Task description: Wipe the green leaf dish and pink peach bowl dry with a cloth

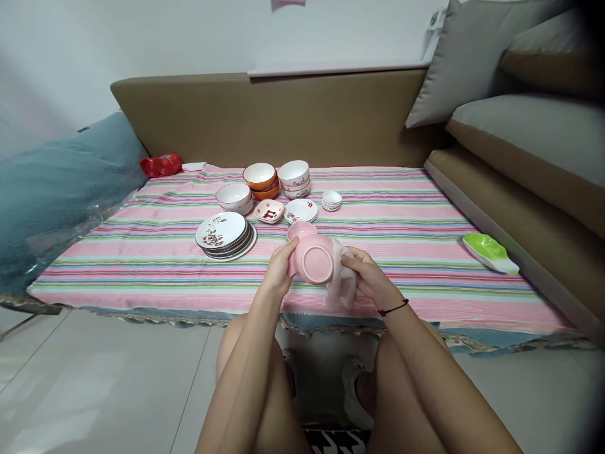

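Observation:
A pink bowl (314,260) is held tilted in front of me, its underside and foot ring turned toward the camera. The fingers of my left hand (282,263) grip its left rim. On the other side, my right hand (368,271) presses a thin white cloth (341,287) against the bowl. The cloth's lower end hangs down. Just behind the held bowl, another pink bowl (302,229) rests on the striped cloth (401,246), partly covered from view. The inside of the held bowl is hidden.
Around the middle are stacked plates (222,232), white bowls (293,174), orange bowls (259,176), a square dish (269,210), flowered plates (301,211) and small white dishes (331,200). A green leaf-shaped dish (489,251) lies right, near stacked cushions (524,139). A red bag (162,165) sits far left.

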The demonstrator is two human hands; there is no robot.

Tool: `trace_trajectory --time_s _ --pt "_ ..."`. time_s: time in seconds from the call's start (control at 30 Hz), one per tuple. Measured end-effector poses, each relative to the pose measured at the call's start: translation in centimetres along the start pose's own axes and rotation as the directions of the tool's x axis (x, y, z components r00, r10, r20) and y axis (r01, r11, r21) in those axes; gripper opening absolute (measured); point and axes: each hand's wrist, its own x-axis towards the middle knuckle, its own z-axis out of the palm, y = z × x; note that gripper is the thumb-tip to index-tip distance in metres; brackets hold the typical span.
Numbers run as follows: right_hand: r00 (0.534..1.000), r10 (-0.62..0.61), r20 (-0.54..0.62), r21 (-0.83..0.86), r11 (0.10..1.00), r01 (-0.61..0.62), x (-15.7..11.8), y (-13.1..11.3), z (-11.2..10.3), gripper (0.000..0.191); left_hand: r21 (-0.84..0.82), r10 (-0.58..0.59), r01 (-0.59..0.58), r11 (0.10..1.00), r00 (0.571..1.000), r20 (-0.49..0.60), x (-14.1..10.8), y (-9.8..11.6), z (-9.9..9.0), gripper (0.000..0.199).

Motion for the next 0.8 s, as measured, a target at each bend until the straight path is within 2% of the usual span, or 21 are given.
trace_trajectory --time_s 0.07,0.27,0.43,0.53,0.67,0.8 --pt "1.000 0.000 0.006 -0.032 0.999 0.001 0.1 0.2 -0.1 0.033 0.012 0.003 -0.004 1.000 1.000 0.010 -0.1 0.3 -0.2 0.023" --pt "0.999 0.032 0.032 -0.040 0.999 -0.031 0.1 0.3 -0.2 0.035 -0.046 -0.122 0.122 0.991 0.992 0.014 0.1 0.9 -0.7 0.018" --pt "0.993 0.012 0.118 -0.048 0.999 -0.006 -0.2 0.1 -0.3 0.036 -0.023 -0.187 0.187 0.982 0.982 -0.005 0.2 1.0 -1.2 0.019" --pt "0.988 0.009 0.152 -0.114 0.993 0.009 -0.3 0.1 -0.3 0.036 0.043 -0.164 0.165 0.985 0.986 -0.027 0.1 1.0 -1.3 0.021" --pt "0.990 0.008 0.144 -0.177 0.984 0.018 -0.2 0.4 -0.2 0.036 0.091 -0.090 0.087 0.992 0.996 0.029 0.0 0.7 -1.2 0.022" --pt "0.990 0.018 0.141 -0.124 0.992 -0.001 -0.1 0.5 -0.5 0.039 0.028 -0.172 0.172 0.985 0.985 0.030 0.2 0.8 -1.1 0.019"
